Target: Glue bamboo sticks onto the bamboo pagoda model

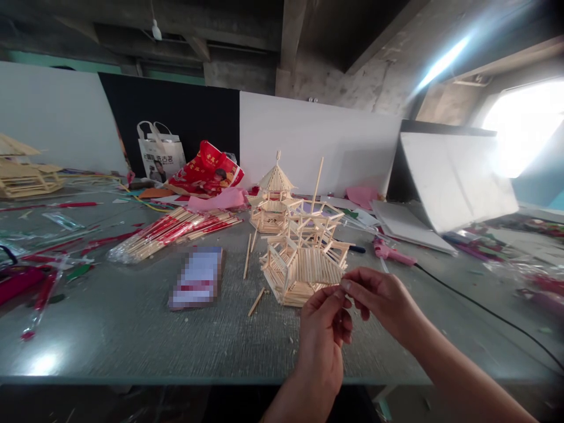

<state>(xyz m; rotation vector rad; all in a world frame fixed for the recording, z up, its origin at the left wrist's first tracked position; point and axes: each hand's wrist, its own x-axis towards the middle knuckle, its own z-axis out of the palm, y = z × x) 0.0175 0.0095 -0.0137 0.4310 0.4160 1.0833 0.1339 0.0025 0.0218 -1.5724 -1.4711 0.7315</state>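
The left hand and the right hand meet just beside the near right corner of the unfinished wooden stick pavilion on the grey table. Both pinch their fingertips closed together. What lies between them is too small to make out.

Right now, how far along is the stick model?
Done: small roofed pavilion behind; near model has base, railings, frame. In hand: left hand and right hand pinch at its edge, piece too small to tell. Left, likely: no roof yet, one tall stick bare, loose sticks.
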